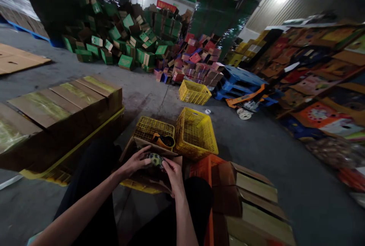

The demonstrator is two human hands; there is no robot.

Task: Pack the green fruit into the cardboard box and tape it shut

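Note:
My left hand (136, 162) and my right hand (173, 173) hold a small rounded item (155, 160) between their fingertips, one hand at each end. The item is green with dark patches and looks shiny, perhaps wrapped in clear film; its exact kind I cannot make out. Both hands are over an open cardboard box (134, 179) between my knees, whose inside is dark and partly hidden by my hands. Under the box shows a yellow crate (142, 187). Just beyond the box lies an orange and black tape dispenser (164, 140), on another yellow crate (152, 125).
Taped cartons (65, 97) stand in a row at my left. At my right, more cartons (256, 189) sit by an orange crate (210, 162). An open yellow crate (196, 128) stands ahead. Farther off are green boxes (125, 61), blue pallets (242, 78) and a pallet jack (245, 99).

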